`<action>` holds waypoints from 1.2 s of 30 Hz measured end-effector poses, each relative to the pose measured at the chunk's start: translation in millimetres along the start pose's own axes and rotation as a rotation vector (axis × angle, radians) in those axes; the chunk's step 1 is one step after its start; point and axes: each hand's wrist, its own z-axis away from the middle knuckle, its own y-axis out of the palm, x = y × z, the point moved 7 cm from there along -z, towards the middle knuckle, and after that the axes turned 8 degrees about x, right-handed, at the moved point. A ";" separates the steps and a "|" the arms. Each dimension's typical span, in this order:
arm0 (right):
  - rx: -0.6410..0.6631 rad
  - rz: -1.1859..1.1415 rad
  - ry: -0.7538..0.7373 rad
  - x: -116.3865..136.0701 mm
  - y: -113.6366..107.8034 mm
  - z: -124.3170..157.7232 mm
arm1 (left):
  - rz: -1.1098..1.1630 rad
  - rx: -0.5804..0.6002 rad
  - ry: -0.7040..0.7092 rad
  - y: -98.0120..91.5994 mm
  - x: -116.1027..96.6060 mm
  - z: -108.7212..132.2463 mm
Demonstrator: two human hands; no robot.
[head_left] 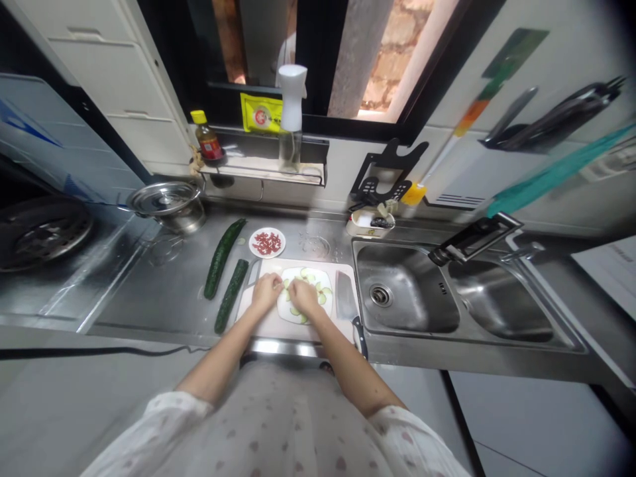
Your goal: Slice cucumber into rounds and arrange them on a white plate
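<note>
A white plate [325, 277] with several pale green cucumber slices [322, 295] lies on a white cutting board [271, 324] near the counter's front edge. My left hand [265, 291] rests at the plate's left rim, fingers curled. My right hand [304, 296] is over the plate's middle, fingers pinched among the slices. What either hand holds is too small to make out. A cleaver [344, 298] lies on the board's right side, blade away from me, black handle [360, 334] toward me.
Two whole cucumbers [223, 257] [231, 295] lie left of the board. A small dish of red chilli pieces [267, 242] sits behind it. A lidded steel pot [167, 202] stands at back left, a double sink [407, 298] at right, bottles [291, 119] on a shelf.
</note>
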 end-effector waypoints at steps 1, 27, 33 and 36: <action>-0.002 0.004 0.002 0.2 0.0 0.0 | -0.004 0.004 -0.001 0.4 -0.1 -0.2; 0.019 0.040 0.037 4.3 -1.3 -0.4 | -0.112 0.042 -0.025 7.7 -7.4 -2.4; 0.012 0.031 0.033 3.7 -1.8 -0.1 | -0.111 0.046 -0.032 7.7 -7.2 -2.7; 0.013 0.028 0.032 3.5 -1.8 0.4 | -0.112 0.045 -0.030 8.0 -6.5 -2.9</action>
